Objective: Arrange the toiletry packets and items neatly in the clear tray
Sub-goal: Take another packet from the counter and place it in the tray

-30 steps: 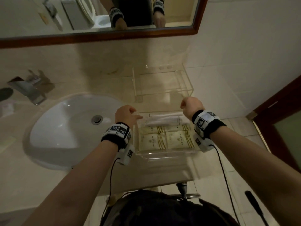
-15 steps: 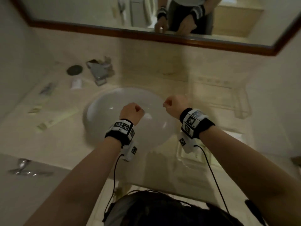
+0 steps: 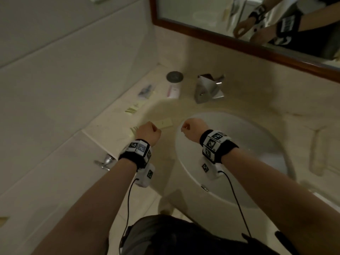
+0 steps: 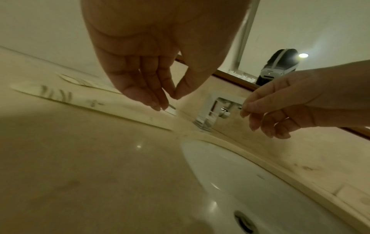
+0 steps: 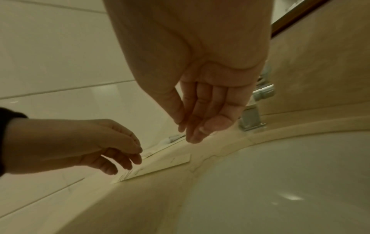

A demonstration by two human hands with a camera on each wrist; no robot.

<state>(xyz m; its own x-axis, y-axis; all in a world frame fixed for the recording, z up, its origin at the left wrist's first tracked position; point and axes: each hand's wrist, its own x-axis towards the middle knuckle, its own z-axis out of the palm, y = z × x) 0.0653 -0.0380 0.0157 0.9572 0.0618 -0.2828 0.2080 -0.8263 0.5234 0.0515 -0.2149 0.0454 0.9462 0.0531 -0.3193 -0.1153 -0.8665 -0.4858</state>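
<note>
Both hands are off the tray side and now hang over the left half of the counter; a second ago they were at the clear tray on the right, working over the packets already laid in it. Nearest, the left hand (image 3: 148, 133) hovers just above the marble counter (image 4: 84, 158), fingers loosely curled toward the thumb, nothing between them in the left wrist view. The right hand (image 3: 192, 130) hangs over the left rim of the white basin (image 3: 239, 162), fingers slack and close together, also empty. Directly beyond the left fingertips lies a flat cream packet (image 3: 165, 123) with green stripes at its near end, flat on the counter, untouched. Further left and back: a second striped packet (image 3: 132, 109), then a clear-wrapped item (image 3: 146, 91), contents too blurred to name, a pink-marked sachet (image 3: 173, 91), and a dark round disc (image 3: 174, 76) beside the chrome faucet (image 3: 207, 89). The tray itself is barely legible at the right edge, well apart from both hands. Judgement: the deposit is finished and a new fetch has begun; the near cream packet is the likely next pick. It is thin and flush to the stone, so lifting an edge may need a fingernail.
</note>
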